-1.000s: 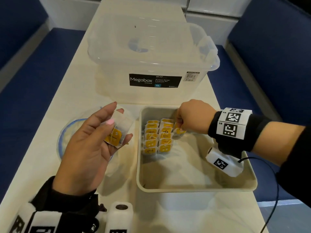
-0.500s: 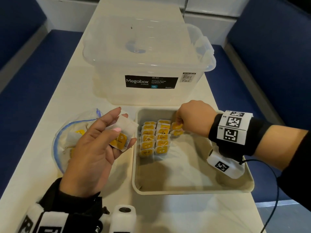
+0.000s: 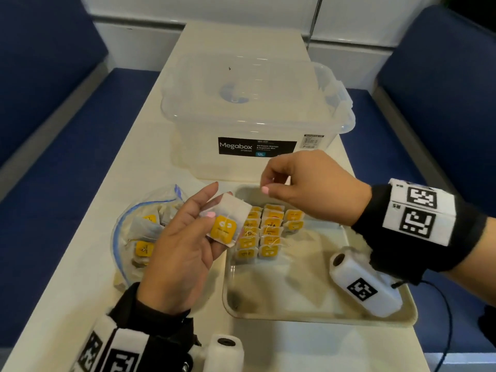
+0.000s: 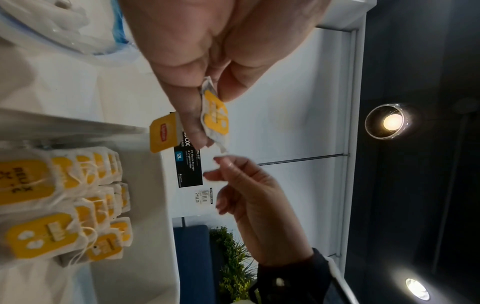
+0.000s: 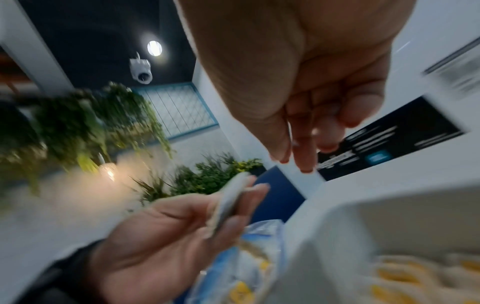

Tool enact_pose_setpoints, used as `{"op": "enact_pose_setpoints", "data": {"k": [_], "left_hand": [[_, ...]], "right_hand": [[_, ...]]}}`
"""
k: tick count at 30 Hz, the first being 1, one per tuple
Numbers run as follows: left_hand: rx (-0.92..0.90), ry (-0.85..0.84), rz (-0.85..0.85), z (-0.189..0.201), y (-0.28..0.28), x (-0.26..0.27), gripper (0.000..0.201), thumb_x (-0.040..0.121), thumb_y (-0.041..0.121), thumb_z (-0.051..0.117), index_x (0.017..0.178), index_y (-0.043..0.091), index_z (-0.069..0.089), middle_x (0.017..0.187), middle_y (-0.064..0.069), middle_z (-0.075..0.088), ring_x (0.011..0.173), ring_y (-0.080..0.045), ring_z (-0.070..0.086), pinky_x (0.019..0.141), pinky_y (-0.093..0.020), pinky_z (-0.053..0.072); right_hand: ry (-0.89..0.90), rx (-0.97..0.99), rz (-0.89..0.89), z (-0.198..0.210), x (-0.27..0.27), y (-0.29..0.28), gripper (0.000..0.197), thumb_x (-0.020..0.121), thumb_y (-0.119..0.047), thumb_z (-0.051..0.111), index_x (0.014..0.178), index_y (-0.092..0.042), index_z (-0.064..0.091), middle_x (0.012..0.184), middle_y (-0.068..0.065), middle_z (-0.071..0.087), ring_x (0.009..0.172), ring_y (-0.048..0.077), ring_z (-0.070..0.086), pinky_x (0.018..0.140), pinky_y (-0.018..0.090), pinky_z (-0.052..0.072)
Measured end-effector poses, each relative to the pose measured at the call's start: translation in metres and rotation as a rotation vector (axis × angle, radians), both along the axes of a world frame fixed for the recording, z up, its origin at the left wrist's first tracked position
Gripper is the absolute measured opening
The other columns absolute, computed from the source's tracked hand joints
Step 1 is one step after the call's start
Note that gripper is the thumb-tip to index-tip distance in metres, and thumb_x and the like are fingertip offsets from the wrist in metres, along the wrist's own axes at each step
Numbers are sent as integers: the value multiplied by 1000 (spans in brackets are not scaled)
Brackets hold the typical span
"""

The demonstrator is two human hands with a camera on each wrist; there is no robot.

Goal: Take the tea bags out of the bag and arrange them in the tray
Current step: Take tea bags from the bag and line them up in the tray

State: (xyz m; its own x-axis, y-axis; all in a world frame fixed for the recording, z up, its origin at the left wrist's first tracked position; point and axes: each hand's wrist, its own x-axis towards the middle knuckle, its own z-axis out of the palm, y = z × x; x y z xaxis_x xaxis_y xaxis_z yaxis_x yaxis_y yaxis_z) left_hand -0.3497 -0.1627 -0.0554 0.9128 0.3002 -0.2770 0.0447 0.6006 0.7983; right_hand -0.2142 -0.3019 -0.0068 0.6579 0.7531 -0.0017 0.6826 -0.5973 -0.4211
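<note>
My left hand [image 3: 212, 209] pinches a white tea bag [image 3: 228, 224] with a yellow tag between thumb and fingers, just left of the tray's far left corner. In the left wrist view the tea bag [image 4: 215, 117] is edge-on, and a second yellow tag [image 4: 162, 133] hangs behind a finger. My right hand [image 3: 268, 181] hovers above the tray's far edge, fingers loosely curled and holding nothing, close to the held bag's top corner. The beige tray [image 3: 322, 320] holds several tea bags [image 3: 268, 232] in neat rows at its far left. A clear zip bag [image 3: 145, 237] with more tea bags lies left of the tray.
A lidded clear storage box [image 3: 255, 116] labelled Megabox stands just behind the tray and the zip bag. The pale table [image 3: 80, 264] is narrow, with blue benches [image 3: 53, 157] on both sides. The tray's near and right parts hold no tea bags.
My right hand has let go of the tea bags in the tray, risen and moved left toward the bag in my left hand. The left hand has kept its hold.
</note>
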Motion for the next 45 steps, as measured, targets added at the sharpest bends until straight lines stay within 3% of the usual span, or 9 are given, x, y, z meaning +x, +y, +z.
{"op": "enact_pose_setpoints", "data": {"k": [4,10,15,21,26,30,34,40,45], "left_hand": [[-39,-26,51,5,1,0,39,95,0,36,124,17,55,128,-11,58,85,-15,68,70,-25,59],[-94,-49,58,12,-2,-7,37,95,1,33,122,12,56,90,-13,70,74,-17,69,65,-27,58],[-97,-50,95,12,-5,-14,35,96,6,33,123,6,56,89,-11,70,66,-14,64,68,-26,57],[-47,-10,95,13,-10,-17,41,97,27,34,124,6,56,120,-13,64,110,-27,63,92,-43,51],[-61,12,53,9,-13,-15,41,90,33,40,116,10,61,118,-9,67,101,-23,67,87,-39,54],[-126,34,48,9,-15,-14,41,88,39,40,105,12,65,115,-11,66,102,-26,64,86,-40,52],[-174,-8,-29,15,-16,-16,61,77,54,42,106,6,65,105,-11,69,99,-27,65,87,-41,52],[-139,-69,25,16,-22,-17,33,72,25,59,98,5,65,92,-9,71,91,-21,67,80,-33,56],[-96,-94,73,18,-26,-17,33,70,24,59,100,11,65,99,-6,72,99,-17,67,84,-31,55]], "right_hand": [[12,225,188,12,-30,12,11,79,-30,68,89,-26,68,80,-14,55,67,-11,48,62,8,35],[-194,102,428,7,-54,16,29,64,-36,72,89,-25,67,91,-6,59,77,13,56,52,29,48],[-195,157,396,10,-56,17,19,79,-41,60,86,-27,72,86,-11,65,74,12,62,54,32,52],[-151,294,202,23,-51,16,19,83,-39,57,87,-28,72,78,-11,52,69,7,52,58,29,46],[160,394,115,36,-41,16,7,84,-18,67,83,-24,71,77,0,69,72,15,62,70,39,53],[400,378,170,51,-36,17,12,85,-3,65,80,-14,68,72,0,69,64,8,63,66,24,55],[487,312,209,66,-37,15,3,83,-7,68,83,-5,71,77,8,73,70,17,69,75,27,57],[296,181,162,71,-34,17,15,73,-14,78,83,-18,68,71,1,68,64,12,63,74,37,56],[341,215,69,67,-35,18,33,73,-11,78,99,-18,59,75,3,70,67,20,70,73,33,59]]}}
